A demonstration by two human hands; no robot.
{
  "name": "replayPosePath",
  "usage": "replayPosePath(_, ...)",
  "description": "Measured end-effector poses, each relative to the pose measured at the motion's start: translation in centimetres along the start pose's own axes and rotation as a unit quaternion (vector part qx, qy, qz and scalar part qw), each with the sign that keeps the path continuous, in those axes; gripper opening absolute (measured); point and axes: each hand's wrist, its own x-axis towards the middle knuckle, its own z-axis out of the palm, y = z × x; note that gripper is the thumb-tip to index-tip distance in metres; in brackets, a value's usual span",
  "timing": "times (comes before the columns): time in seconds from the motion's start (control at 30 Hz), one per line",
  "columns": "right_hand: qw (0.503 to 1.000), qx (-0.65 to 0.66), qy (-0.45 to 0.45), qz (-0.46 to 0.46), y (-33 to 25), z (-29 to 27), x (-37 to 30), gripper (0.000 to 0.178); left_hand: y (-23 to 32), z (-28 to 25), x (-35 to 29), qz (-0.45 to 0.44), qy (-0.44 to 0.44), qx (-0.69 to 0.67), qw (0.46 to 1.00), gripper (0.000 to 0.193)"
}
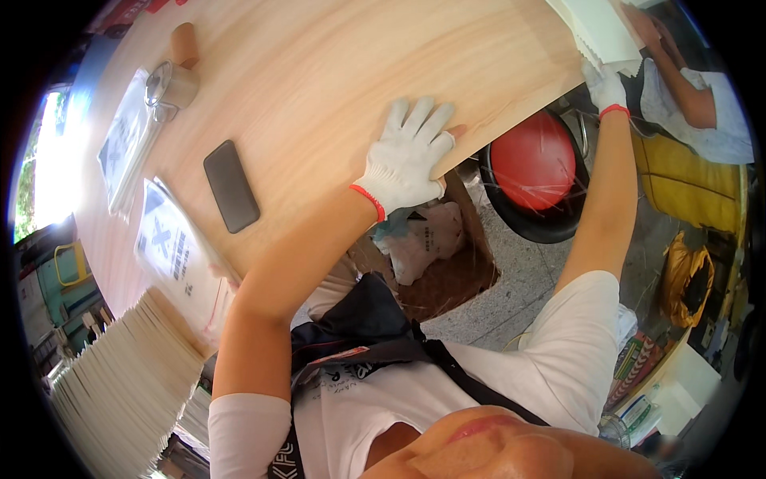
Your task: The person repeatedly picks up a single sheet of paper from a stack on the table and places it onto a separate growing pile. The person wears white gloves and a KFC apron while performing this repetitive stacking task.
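Left hand: the left hand (407, 164), in a white knit glove with a red cuff, lies palm down at the near edge of the tabletop (319, 96), fingers spread wide and gripping nothing.
Right hand: the right hand (605, 88), gloved alike, is at the right end of the near edge, against the white paper (604, 40); its fingers are partly hidden, so I cannot tell whether they are closed on it.
White paper: at the tabletop's right end, its zigzag-cut end toward the right hand.
Phone: a dark phone (231, 186) lies flat, left of the left hand.
Left side of tabletop: a metal mug (177, 86) stands beside a brown cylinder (184, 44); two clear-wrapped packages (171, 243) lie toward the left edge.
Paper stack: a thick stack of pale folded paper (120, 387) sits by the near left corner.
Below near edge: an open cardboard box (447, 295) holds crumpled plastic; beside it is a red-seated stool (533, 164) with a black rim.
Co-worker: another person's arm (678, 76) shows beyond the right end.
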Motion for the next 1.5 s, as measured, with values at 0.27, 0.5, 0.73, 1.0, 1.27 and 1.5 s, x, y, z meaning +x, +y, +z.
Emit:
replayPosePath(0.27,0.998,0.027,0.033,-0.052,3.6,1.4,-2.3,0.032,0.0,0.6,-0.5,0.015,0.03,0.0,0.999,0.056)
replayPosePath(0.5,0.997,0.027,0.056,-0.043,5.4,8.6,-16.7,0.028,-0.1,0.5,-0.9,0.024,0.019,0.025,0.999,0.055)
replayPosePath(0.73,0.999,0.004,0.047,0.006,8.4,15.5,-31.1,0.028,2.5,0.0,-9.6,-0.029,0.104,-0.125,0.986,0.048)
replayPosePath(1.0,0.998,0.042,-0.005,0.035,12.7,20.6,-43.4,0.027,9.5,-6.6,-29.7,-0.073,0.092,-0.216,0.969,0.036)
replayPosePath(1.27,0.99,0.054,-0.058,0.117,13.9,22.9,-50.9,0.027,9.7,-10.8,-40.7,-0.152,0.151,-0.159,0.964,0.032)
replayPosePath(1.5,0.977,-0.181,-0.101,0.058,8.5,21.3,-50.9,0.037,4.2,-15.1,-44.6,-0.386,0.199,0.034,0.9,0.033)
